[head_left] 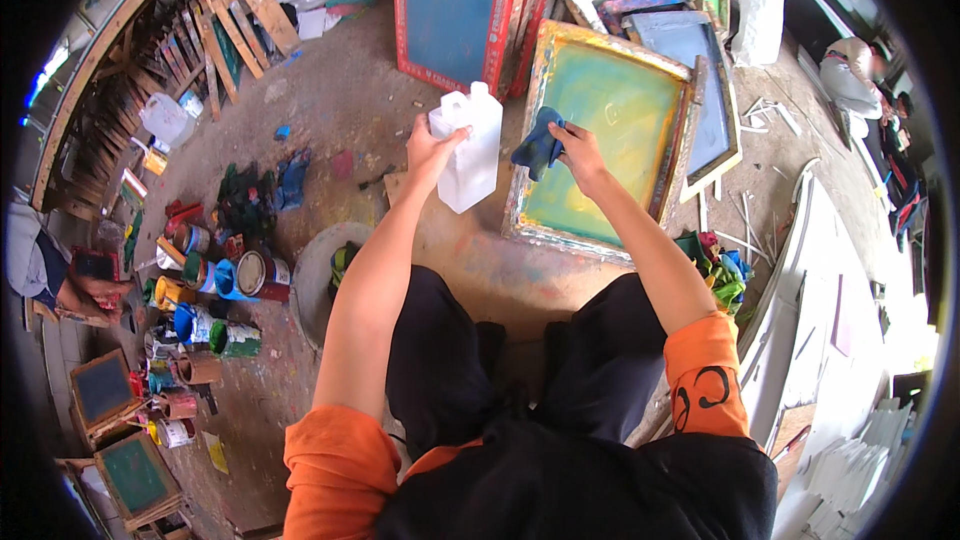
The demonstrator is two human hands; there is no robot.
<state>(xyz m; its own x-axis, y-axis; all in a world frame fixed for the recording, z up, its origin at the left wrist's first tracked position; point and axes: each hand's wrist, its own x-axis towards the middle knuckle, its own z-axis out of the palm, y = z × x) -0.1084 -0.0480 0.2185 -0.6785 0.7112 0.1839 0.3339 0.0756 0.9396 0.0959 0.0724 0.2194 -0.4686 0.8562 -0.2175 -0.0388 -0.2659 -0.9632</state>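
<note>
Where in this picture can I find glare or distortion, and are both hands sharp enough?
In the head view: glare washes out the far right edge; the fisheye bends the wooden beam at upper left; the white jug looks very bright; the left hand and right hand look fairly sharp.

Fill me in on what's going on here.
A seated person has a white plastic jug in the left hand and a crumpled dark blue cloth pinched in the fingers of the right hand. In front is a wood-framed screen with a green and yellow surface. The cloth overlaps its left edge in this view, but whether they touch is unclear. More frames stand behind, and paint cans crowd the floor to the left.
</note>
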